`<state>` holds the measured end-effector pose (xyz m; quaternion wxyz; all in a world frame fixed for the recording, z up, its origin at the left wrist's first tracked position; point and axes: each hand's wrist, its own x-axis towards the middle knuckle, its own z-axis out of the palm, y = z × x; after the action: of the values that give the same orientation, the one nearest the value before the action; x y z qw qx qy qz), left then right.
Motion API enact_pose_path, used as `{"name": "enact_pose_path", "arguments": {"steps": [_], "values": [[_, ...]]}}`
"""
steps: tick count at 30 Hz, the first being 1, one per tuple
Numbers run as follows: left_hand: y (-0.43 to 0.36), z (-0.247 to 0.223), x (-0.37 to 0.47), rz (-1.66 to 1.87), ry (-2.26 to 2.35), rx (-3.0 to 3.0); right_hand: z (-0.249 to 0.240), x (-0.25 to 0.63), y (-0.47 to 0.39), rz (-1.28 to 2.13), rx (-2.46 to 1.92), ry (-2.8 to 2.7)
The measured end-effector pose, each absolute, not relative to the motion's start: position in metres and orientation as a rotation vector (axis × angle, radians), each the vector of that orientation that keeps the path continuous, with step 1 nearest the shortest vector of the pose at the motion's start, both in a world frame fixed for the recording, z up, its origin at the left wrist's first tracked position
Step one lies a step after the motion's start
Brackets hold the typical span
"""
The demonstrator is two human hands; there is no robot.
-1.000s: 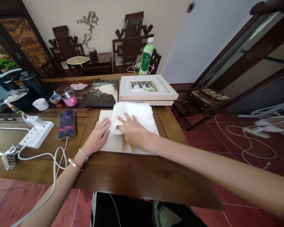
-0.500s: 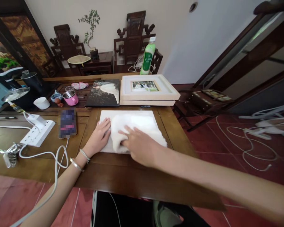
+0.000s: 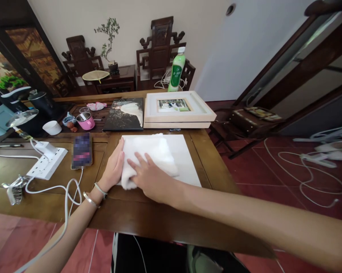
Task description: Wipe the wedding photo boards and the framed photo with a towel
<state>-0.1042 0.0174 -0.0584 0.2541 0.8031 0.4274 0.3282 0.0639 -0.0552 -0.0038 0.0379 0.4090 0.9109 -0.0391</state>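
A fluffy white cloth [image 3: 156, 148] lies over the left and middle part of a flat white panel [image 3: 185, 159] on the wooden table. My right hand [image 3: 149, 176] is on the cloth, fingers spread over its top and the thumb curled in at the bunched near fold, holding it against the panel. At the panel's left edge rests my left hand [image 3: 115, 163], its fingers stretched out and close to the cloth; nothing is in it. The panel's left part is hidden under the cloth and hand.
Behind the panel are stacked light-wood picture frames [image 3: 176, 119], a dark picture panel [image 3: 123, 117] and a green bottle [image 3: 176, 72]. To the left lie a phone [image 3: 82, 151], a power strip [image 3: 47, 163] with white cables, a pink mug [image 3: 85, 122] and a white cup [image 3: 52, 128].
My right hand has slid left with the cloth, uncovering the panel's right side. My left hand has shifted slightly left, and its fingers now lie along the panel's edge.
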Motion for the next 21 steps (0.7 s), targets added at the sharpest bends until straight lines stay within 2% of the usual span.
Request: {"name": "enact_pose_path", "arguments": {"steps": [4, 9, 15, 21], "values": [[0.018, -0.061, -0.103, 0.888, 1.182, 2.203, 0.002, 0.077, -0.081, -0.299, 1.054, 2.835], [0.019, -0.064, -0.1, 0.713, 1.113, 2.384, 0.016, 0.097, -0.085, -0.419, 1.232, 2.7], [0.016, -0.06, -0.101, 0.532, 1.052, 2.494, 0.024, 0.108, -0.035, -0.452, 1.633, 2.575], [0.017, -0.053, -0.099, 0.625, 0.999, 2.509, 0.024, 0.084, 0.023, -0.528, 1.563, 2.76]]}}
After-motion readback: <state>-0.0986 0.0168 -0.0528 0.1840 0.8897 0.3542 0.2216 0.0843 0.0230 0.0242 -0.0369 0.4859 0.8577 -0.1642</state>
